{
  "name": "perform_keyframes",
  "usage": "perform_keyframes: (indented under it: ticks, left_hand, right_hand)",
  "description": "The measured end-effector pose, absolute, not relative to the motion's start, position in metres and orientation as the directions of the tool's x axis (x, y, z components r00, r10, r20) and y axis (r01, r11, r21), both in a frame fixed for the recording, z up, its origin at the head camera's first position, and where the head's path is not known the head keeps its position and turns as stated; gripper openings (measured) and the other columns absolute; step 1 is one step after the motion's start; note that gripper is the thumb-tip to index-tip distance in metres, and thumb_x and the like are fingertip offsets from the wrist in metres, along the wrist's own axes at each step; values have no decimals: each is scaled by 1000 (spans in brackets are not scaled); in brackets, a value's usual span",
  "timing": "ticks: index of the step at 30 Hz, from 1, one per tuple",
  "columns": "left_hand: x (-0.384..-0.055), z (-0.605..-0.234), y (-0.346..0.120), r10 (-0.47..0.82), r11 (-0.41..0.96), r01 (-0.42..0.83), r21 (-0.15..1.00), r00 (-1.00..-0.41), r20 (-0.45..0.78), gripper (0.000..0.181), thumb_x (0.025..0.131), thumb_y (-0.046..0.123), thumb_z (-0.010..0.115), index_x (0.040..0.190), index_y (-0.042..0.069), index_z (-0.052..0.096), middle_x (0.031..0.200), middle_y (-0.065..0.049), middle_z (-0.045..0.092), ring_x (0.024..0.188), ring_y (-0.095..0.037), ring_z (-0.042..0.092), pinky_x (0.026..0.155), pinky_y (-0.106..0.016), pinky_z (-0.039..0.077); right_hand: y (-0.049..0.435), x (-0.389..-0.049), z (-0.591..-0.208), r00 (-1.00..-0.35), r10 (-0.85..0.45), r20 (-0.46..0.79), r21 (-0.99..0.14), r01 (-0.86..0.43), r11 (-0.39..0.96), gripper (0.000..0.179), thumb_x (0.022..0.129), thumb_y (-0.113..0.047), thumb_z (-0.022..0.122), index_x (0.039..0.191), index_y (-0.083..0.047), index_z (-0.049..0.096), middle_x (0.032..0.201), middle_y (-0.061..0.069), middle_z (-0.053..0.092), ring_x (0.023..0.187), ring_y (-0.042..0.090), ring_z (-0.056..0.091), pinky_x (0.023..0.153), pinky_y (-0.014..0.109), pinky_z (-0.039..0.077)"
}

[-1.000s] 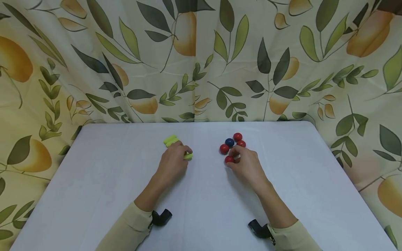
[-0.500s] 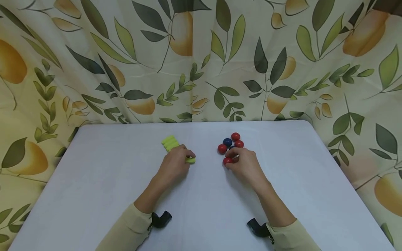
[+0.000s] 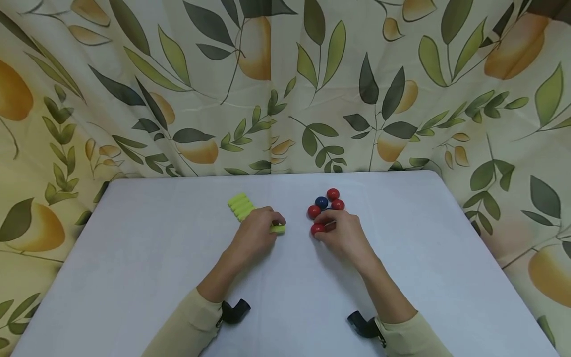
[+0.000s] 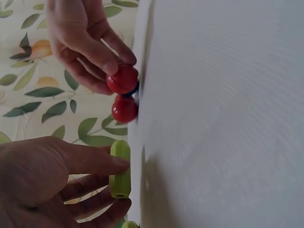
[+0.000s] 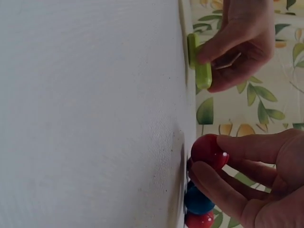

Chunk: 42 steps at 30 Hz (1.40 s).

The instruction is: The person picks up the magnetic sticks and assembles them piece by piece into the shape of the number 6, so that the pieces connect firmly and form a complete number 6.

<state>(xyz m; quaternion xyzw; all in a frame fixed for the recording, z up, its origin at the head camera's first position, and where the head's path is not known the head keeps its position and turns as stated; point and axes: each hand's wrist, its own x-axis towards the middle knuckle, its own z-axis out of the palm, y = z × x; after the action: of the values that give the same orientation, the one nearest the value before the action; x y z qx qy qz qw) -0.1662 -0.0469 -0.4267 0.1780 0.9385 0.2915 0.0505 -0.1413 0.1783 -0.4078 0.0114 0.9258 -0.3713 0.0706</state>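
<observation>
In the head view my left hand (image 3: 256, 232) holds a short green rod (image 3: 278, 229) at its fingertips. The left wrist view shows this green rod (image 4: 120, 173) with a small hole in its end, pinched between thumb and fingers. Opposite, my right hand (image 3: 345, 239) pinches a glossy red ball (image 3: 317, 229) between thumb and forefinger. That red ball (image 5: 209, 151) appears close up in the right wrist view. A short gap separates rod and ball. Several matching green rods (image 3: 240, 204) lie side by side behind my left hand, partly covered by it.
Behind my right hand sit more red balls (image 3: 332, 194) and a blue ball (image 3: 321, 202), with another dark blue one mostly hidden by the fingers. Everything lies on a white-covered table (image 3: 156, 258). A leaf-and-fruit patterned curtain (image 3: 250, 99) hangs beyond its far edge.
The left hand has moved right with its green rod, baring more of the rods behind. The right hand has shifted slightly left with the red ball, so the gap between them is narrower.
</observation>
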Motion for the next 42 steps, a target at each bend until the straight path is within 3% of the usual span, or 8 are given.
perform_keyframes:
  ticks: [18,42]
  left_hand:
    - [-169,-418,-29,415,731,292,617,-907,-63,24,88,-1,77,109,10,80,105,-3,73,102,-20,65,95,-38,55]
    - [-167,-425,-19,450,693,318,647,-892,-43,23,87,-4,75,106,9,81,99,-2,75,95,-18,66,89,-35,57]
  right_hand:
    - [173,-141,-413,-985,-42,-169,-708,91,701,24,86,-10,84,109,-9,78,105,11,75,98,27,70,78,36,62]
    - [176,-141,-415,-984,-52,-169,-719,87,689,27,85,-10,86,110,-10,78,106,11,75,100,27,70,78,35,63]
